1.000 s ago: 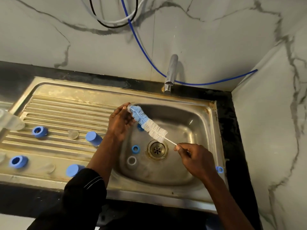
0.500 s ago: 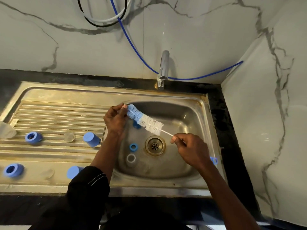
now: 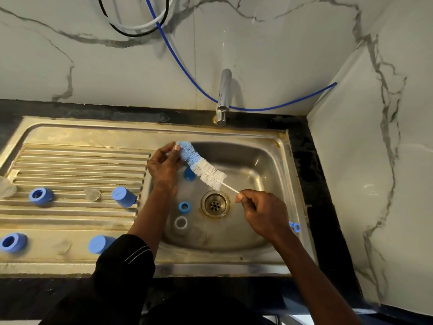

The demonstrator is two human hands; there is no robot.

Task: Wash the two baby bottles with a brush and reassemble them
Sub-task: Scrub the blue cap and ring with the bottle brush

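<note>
Above the sink (image 3: 257,146), pinching the brush (image 3: 201,167) by its wire handle in right hand (image 3: 264,214) fingers and by its blue tip in left hand (image 3: 164,167) fingers.

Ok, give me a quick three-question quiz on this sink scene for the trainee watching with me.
1. True or false: the brush lies unheld on the floor of the sink.
2. Which hand pinches the brush's thin wire handle? A) left hand B) right hand C) neither
3. How many blue rings lie on the ribbed drainboard?

Key: 1. False, both hands hold it above the basin. 2. B; the left hand is at the blue tip. 3. Two.
</note>
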